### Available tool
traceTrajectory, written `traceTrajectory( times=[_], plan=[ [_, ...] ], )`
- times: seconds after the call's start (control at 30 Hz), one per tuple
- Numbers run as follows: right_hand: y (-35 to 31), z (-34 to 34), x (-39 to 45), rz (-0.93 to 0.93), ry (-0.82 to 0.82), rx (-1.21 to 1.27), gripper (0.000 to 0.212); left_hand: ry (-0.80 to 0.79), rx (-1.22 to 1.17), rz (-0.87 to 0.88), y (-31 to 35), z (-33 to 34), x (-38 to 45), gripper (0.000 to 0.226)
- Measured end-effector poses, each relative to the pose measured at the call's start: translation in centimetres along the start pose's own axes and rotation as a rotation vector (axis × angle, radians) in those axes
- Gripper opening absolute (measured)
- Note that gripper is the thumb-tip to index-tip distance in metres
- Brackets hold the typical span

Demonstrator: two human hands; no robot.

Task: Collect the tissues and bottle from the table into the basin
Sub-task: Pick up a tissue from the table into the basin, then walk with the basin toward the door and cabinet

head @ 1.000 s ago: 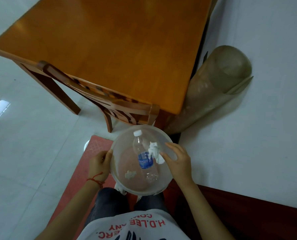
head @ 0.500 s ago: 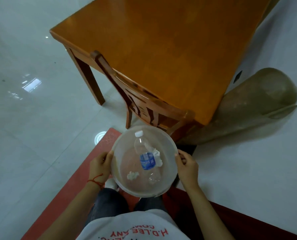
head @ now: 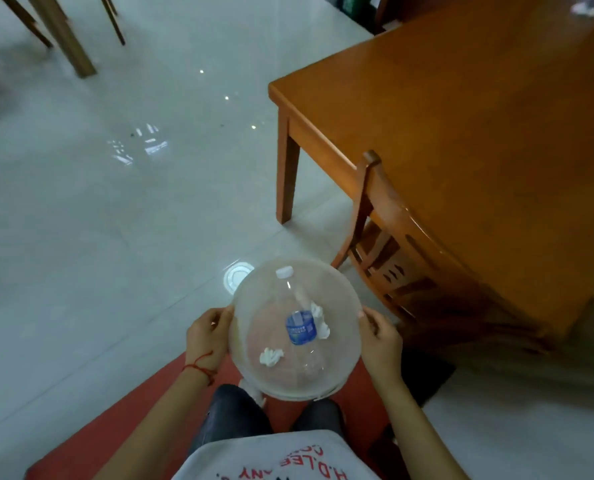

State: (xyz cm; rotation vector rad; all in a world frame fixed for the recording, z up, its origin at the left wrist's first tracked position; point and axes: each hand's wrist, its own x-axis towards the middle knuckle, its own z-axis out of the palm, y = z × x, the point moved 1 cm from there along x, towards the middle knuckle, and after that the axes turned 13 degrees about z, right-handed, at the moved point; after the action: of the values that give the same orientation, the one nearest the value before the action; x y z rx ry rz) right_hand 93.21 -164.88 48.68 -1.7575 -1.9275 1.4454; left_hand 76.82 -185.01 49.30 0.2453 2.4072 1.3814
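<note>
1. The translucent plastic basin (head: pixel 254 358) is held in front of the person's body, above a red mat (head: pixel 122 424); it is clear of the wooden table (head: pixel 479 133).
2. The left hand (head: pixel 205 337) clasps the basin's left rim, fingers curled on the edge; a red string (head: pixel 198 367) circles that wrist.
3. The right hand (head: pixel 380 336) clasps the right rim likewise.
4. A clear water bottle (head: pixel 300 325) with a blue label lies inside, white cap pointing away from the person.
5. One crumpled tissue (head: pixel 319 322) touches the bottle's right side; another tissue (head: pixel 271 356) lies to the bottle's left on the basin floor.
6. A wooden chair (head: pixel 385 244) is tucked under the table.

place: dining room | cues: wooden table (head: pixel 479 140), chair (head: pixel 389 251), tiled floor (head: pixel 115 220)
</note>
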Motion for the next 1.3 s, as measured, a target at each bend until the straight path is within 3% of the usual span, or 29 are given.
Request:
traceTrajectory(
  times=[0.33,0.73,1.3],
  plan=[
    [-11.1,13.1,0.0,-0.181,-0.228,-0.136,0.028,0.248,-0.100,-0.145,-4.5,-11.0,6.0,0.028],
    [-23.3,27.1,6.7,-0.335,-0.422,-0.222,0.022,0.471,-0.156,-0.269,-6.2,-17.0,17.8,0.030],
    [-42.2,42.8,18.3,-0.285,-0.447,-0.176,0.023,0.474,-0.157,-0.263,-3.2,-24.2,43.5,0.032]
  ],
)
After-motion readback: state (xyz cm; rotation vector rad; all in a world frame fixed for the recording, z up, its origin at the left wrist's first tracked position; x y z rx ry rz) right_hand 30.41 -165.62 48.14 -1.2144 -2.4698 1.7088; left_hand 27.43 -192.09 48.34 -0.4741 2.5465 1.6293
